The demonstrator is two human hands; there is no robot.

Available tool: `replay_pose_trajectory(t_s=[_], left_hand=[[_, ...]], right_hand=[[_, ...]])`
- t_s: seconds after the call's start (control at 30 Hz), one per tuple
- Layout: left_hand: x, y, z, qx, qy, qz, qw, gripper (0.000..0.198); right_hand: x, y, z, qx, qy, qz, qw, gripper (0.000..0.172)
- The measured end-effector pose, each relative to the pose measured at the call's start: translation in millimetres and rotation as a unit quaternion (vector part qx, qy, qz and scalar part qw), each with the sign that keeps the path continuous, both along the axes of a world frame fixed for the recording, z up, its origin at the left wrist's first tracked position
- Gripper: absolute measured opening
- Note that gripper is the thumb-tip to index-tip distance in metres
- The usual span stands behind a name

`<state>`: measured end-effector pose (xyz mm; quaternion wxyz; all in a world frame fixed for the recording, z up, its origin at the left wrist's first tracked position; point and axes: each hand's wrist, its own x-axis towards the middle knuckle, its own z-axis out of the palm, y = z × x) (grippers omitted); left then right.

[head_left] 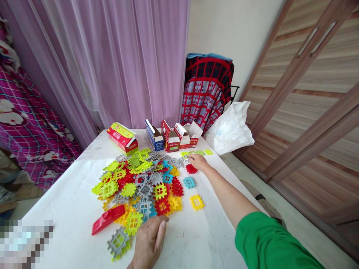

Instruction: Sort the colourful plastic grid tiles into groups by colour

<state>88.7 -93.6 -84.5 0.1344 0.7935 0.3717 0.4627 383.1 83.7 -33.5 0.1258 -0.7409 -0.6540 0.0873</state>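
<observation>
A heap of coloured plastic interlocking tiles (140, 183) lies on a white table (70, 201). My right hand (198, 161), arm in a green sleeve, reaches to the far edge of the heap, fingers curled on a grey tile (183, 160). A red tile (191, 169) lies just beside it. A few lime green tiles (200, 152) lie in a row just beyond that hand. My left hand (150, 241) rests flat on the table at the heap's near edge, next to a lime tile (133, 223) and a grey tile (119, 241).
A red flat piece (108, 219) lies at the heap's near left. Loose blue (189, 182) and yellow (196, 202) tiles sit to the right. Small open cartons (171, 138) and a red-green box (122, 138) stand at the back. A white plastic bag (231, 129) hangs off the far right corner.
</observation>
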Motion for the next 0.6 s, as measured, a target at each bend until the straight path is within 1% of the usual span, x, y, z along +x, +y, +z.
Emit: replay_pose_trajectory(t_s=[0.1, 0.17, 0.23, 0.33, 0.43, 0.5, 0.6], left_hand=[[0, 1, -1.7, 0.007, 0.000, 0.000, 1.000, 0.023], [0, 1, -2.7, 0.009, 0.000, 0.001, 1.000, 0.022], [-1, 0, -3.0, 0.009, 0.001, 0.001, 1.000, 0.022], [-2, -1, -2.1, 0.007, 0.002, 0.002, 1.000, 0.022], [-2, -1, -1.0, 0.008, 0.001, 0.006, 1.000, 0.022], [-2, -2, -1.0, 0.008, -0.001, 0.008, 1.000, 0.023], [-2, -2, -2.5, 0.005, -0.002, 0.009, 1.000, 0.022]], right_hand=[[11, -3, -1.6, 0.007, 0.022, -0.024, 0.999, 0.032], [13, -8, -2.4, 0.007, 0.033, -0.030, 0.999, 0.034], [10, -12, -3.2, 0.003, 0.043, -0.023, 0.999, 0.030], [-2, -17, -4.9, -0.006, 0.056, 0.007, 0.998, 0.023], [-17, -17, -7.3, -0.014, 0.062, 0.028, 0.998, 0.025], [-28, -15, -7.8, -0.019, 0.054, 0.033, 0.998, 0.026], [-40, -12, -4.9, -0.017, 0.021, 0.036, 0.999, 0.023]])
